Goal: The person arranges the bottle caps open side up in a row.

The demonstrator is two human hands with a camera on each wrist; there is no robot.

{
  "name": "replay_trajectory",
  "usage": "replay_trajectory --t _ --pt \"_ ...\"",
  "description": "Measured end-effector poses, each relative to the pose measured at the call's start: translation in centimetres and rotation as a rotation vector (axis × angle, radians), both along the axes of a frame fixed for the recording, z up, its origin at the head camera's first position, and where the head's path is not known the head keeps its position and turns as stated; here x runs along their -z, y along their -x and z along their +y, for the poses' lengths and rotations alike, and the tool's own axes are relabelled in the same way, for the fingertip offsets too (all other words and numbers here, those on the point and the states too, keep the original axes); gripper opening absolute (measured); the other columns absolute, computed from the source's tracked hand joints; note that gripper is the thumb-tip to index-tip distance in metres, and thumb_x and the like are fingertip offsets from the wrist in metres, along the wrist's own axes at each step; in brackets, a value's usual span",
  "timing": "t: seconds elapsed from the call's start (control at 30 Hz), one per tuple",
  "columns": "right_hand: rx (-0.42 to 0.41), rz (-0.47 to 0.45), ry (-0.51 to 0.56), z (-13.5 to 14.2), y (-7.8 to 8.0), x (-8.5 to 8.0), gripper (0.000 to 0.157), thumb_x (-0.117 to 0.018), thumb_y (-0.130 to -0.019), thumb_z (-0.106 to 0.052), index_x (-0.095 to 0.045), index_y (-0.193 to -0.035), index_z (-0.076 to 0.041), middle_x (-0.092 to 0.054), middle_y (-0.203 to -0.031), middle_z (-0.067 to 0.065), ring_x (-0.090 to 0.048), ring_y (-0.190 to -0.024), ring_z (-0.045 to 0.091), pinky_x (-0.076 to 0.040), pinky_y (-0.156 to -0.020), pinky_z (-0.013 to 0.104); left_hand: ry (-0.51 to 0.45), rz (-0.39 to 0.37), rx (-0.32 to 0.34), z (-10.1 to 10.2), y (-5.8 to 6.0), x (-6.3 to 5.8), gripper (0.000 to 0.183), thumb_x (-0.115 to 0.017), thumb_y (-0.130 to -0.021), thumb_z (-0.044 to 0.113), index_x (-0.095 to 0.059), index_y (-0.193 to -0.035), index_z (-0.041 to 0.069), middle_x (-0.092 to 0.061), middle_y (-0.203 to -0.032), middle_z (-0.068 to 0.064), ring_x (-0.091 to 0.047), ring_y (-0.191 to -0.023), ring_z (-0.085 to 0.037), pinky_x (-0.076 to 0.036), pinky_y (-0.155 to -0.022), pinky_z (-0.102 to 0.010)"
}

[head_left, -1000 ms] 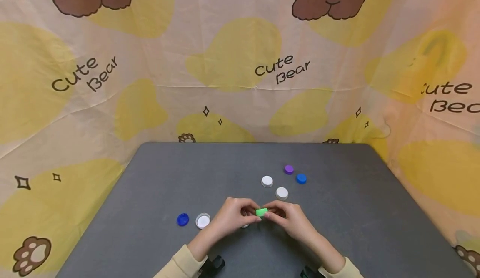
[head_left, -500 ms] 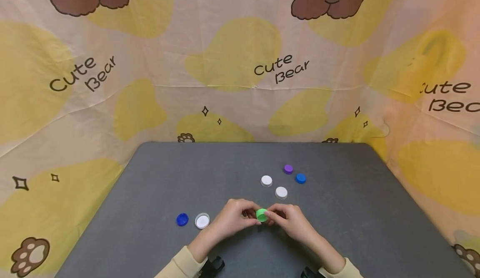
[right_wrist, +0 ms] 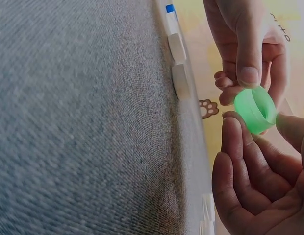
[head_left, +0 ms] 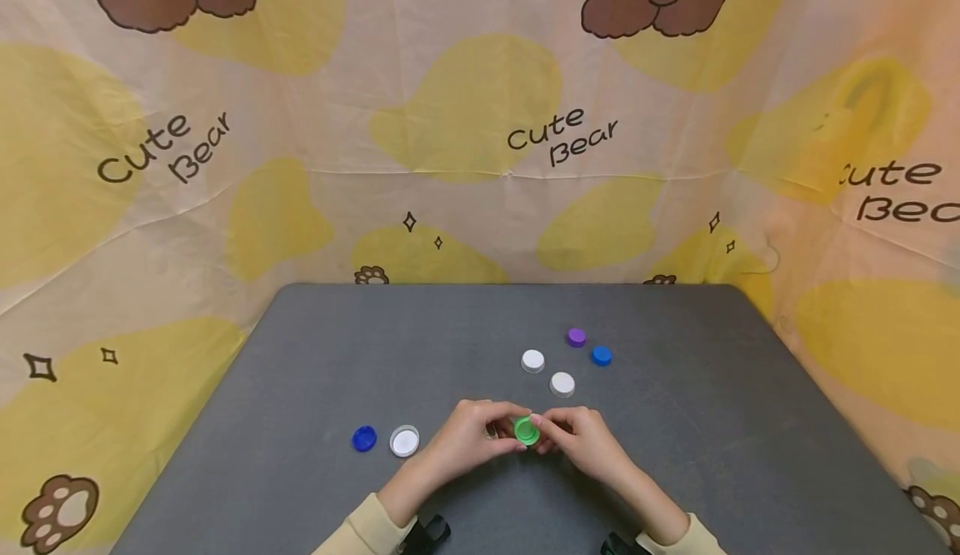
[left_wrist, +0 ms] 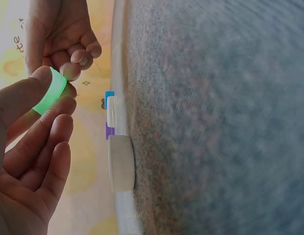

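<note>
Green cap [head_left: 527, 432] between left hand [head_left: 471, 434] and right hand [head_left: 581, 438], pinched by both.

The round green plastic cap [right_wrist: 248, 113] looks smooth — the grey cloth-covered tabletop [head_left: 390, 347] matt, rough; the yellow-patterned cloth backdrop [head_left: 457, 122] creased.

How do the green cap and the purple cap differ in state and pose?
Support: the green cap is held off the table in the hands; the purple cap lies on it.
Pose: in the head view, the green cap shows its open side, the purple cap its closed top.
Shared: both round.
</note>
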State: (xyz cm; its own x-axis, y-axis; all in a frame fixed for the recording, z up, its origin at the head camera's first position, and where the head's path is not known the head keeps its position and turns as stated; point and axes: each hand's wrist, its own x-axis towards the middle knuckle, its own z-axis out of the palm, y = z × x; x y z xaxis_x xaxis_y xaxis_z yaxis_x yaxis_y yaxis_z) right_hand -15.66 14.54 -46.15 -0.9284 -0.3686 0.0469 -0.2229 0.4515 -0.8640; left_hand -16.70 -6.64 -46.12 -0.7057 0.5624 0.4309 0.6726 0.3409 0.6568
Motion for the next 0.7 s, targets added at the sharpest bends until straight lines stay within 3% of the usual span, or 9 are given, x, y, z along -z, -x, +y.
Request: replay_trajectory --t 0.37,0.53,0.7 --pt "-0.025 -0.03 0.065 0.05 -0.4 -0.19 0.03 -0.054 -0.096 -0.032 -0.068 -0.104 -0.007 -0.072 -0.083 0.004 -0.07 -0.072 0.015 -0.056 -0.066 0.03 0.043 0.117 -0.093 -0.01 0.24 0.17 0.029 -0.084 -0.071 0.026 -0.073 -0.095 0.014 -0.068 -0.08 0.004 -0.06 -0.072 -0.008 -0.048 -0.066 -0.016" --pt "-0.046 -0.039 0.078 0.28 -0.57 -0.21 0.028 -0.057 -0.095 -0.028 -0.067 -0.109 -0.007 -0.073 -0.09 0.007 -0.07 -0.076 0.018 -0.056 -0.069 0.029 0.035 0.053 -0.104 -0.02 0.23 0.35 0.026 -0.082 -0.073 0.03 -0.074 -0.093 0.015 -0.067 -0.08 0.005 -0.059 -0.074 -0.009 -0.048 -0.067 -0.017" --pt "-0.081 0.021 0.056 0.45 -0.78 -0.18 0.028 -0.067 -0.088 -0.026 -0.067 -0.109 -0.008 -0.073 -0.084 0.006 -0.07 -0.073 0.016 -0.053 -0.065 0.023 0.044 -0.027 -0.109 -0.04 0.08 0.25 0.026 -0.082 -0.073 0.029 -0.074 -0.094 0.015 -0.066 -0.079 0.003 -0.061 -0.073 -0.008 -0.049 -0.066 -0.017"
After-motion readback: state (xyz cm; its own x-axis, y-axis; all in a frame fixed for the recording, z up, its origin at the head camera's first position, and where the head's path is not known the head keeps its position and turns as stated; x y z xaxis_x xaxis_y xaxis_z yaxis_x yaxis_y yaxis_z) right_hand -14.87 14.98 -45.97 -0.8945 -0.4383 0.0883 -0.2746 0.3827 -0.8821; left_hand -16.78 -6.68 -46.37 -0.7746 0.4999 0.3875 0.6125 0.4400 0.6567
